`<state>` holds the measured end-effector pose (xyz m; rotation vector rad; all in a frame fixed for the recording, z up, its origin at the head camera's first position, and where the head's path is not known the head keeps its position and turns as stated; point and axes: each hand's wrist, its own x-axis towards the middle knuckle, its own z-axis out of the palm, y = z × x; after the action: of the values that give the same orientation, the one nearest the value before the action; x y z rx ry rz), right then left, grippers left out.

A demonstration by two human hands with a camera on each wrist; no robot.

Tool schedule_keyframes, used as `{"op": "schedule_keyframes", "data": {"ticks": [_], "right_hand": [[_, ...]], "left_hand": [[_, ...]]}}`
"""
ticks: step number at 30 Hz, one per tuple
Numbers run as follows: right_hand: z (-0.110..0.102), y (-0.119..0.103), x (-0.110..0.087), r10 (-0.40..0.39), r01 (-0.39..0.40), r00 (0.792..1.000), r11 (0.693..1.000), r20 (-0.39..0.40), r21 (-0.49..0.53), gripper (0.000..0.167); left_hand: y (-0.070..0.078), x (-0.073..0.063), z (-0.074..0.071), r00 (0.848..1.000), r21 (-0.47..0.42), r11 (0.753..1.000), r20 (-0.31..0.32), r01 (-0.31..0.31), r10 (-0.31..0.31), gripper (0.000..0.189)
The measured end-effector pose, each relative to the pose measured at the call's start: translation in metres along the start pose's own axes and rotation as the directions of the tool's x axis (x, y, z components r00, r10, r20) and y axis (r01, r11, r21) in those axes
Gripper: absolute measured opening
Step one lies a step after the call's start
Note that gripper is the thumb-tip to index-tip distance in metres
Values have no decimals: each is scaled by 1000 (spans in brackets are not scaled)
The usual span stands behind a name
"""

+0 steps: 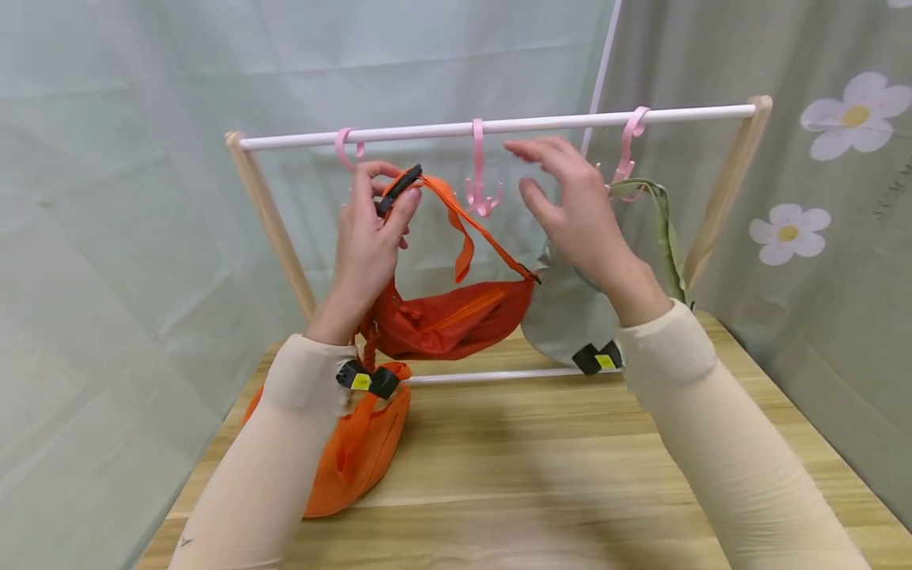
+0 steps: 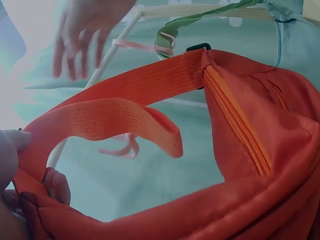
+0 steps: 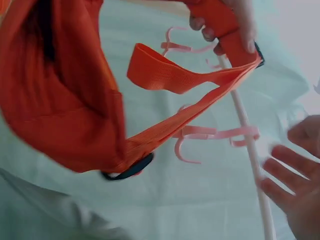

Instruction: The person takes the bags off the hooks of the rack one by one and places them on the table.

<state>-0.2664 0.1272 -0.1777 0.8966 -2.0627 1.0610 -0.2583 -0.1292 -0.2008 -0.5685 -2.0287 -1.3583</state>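
My left hand (image 1: 370, 229) pinches the orange strap of a red-orange waist bag (image 1: 456, 321) beside its black buckle (image 1: 399, 190), holding the bag up in front of the rack. Below the strap the zipped pouch hangs tilted, and a loose strap end dangles, seen closely in the left wrist view. To the right, my right hand (image 1: 577, 206) is raised near the rail with its fingers spread apart and nothing in them. Between the two hands hangs the middle pink hook (image 1: 479, 170); the right wrist view shows this hand beside the rail.
A white rail (image 1: 427, 132) on wooden posts carries pink hooks, including a left one (image 1: 345, 149) and a right one (image 1: 628, 150). A grey-green bag (image 1: 570, 309) hangs at the right. On the wooden table (image 1: 484, 467), an orange bag (image 1: 356, 459) lies at the left, partly behind my left forearm.
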Motion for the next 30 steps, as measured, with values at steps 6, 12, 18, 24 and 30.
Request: {"op": "schedule_keyframes", "data": {"ticks": [6,12,18,24,30], "right_hand": [[12,17,-48,62,-90,960,992,274,90,61],[45,30,-75,108,-94,918,994,381,-57,78],[58,38,-82,61,-36,970,993,233,-111,37],[34,34,-62,21,-10,998,984,56,-181,14],[8,19,-34,58,-56,998,969,2,-239,14]], "left_hand": [[-1,-4,-9,1000,-2,1000,3,-3,3,38],[-4,-7,-14,999,-31,999,-22,-25,24,40],[-13,-10,-19,999,-54,998,-23,-25,23,39],[-31,-19,-37,999,-46,998,12,42,-42,35],[-50,-37,-51,983,-22,995,160,97,-92,35]]}}
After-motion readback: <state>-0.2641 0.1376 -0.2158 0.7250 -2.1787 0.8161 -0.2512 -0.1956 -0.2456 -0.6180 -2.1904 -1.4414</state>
